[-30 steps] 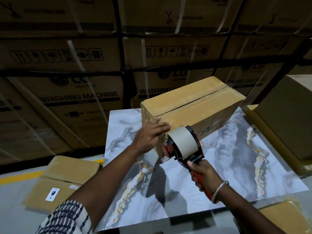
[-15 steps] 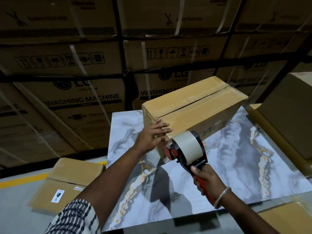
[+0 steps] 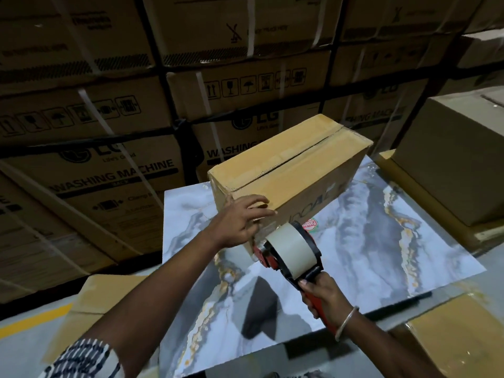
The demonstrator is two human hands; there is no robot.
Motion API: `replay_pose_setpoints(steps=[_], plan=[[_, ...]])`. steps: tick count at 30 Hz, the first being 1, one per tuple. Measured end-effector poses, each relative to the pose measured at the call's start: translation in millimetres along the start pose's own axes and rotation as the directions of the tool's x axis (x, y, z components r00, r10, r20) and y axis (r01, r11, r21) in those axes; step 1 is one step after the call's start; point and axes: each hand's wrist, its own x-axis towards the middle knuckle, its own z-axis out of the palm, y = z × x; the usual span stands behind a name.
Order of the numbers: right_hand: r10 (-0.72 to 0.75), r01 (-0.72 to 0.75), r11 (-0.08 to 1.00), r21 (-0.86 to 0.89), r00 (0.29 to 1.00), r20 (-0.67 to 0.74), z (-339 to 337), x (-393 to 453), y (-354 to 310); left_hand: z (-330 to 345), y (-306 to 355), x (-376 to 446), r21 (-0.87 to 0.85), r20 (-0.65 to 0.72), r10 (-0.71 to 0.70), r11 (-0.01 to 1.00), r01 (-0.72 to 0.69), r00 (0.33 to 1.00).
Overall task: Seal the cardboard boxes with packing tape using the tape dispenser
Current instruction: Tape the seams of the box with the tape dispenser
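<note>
Many stacked cartons [image 3: 114, 170] behind box [image 3: 286, 170], flat cardboard [image 3: 109, 296] left

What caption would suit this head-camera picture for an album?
Left hand steadies a cardboard box on a marble-patterned table while the right hand brings a tape dispenser to its near end.

A tan cardboard box [image 3: 289, 170] stands on the marble-patterned desk [image 3: 381, 241], toward its far edge, turned at an angle to that edge. Its top flaps are closed and meet in a dark, untaped centre seam running lengthwise. Dark lettering marks its long near side. The tape dispenser [image 3: 286, 252], red and black with a red handle, carries a pale roll of tape; its front end sits against the lower part of the box's near end face, above the desk.
</note>
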Motion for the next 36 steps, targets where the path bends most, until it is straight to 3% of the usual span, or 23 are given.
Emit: replay_pose_setpoints(steps=[4, 9, 17, 36], plan=[[-0.005, 0.005, 0.999, 0.031, 1.000, -0.002, -3, 1, 5, -7, 3, 15, 0.228, 0.235, -0.044, 0.973, -0.011, 0.971], [-0.023, 0.023, 0.999, 0.049, 1.000, 0.006, -2, 6, 4, -13, 7, 24, 0.286, 0.350, -0.103, 0.958, -0.001, 0.931], [-0.011, 0.010, 0.999, -0.040, 1.000, -0.024, 2, 13, -2, -10, 9, 26, 0.192, 0.324, -0.093, 0.981, 0.031, 0.942], [0.023, -0.023, 1.000, 0.007, 0.999, -0.041, 10, 22, -15, -13, 16, 21, 0.213, 0.302, -0.105, 0.976, 0.041, 0.947]])
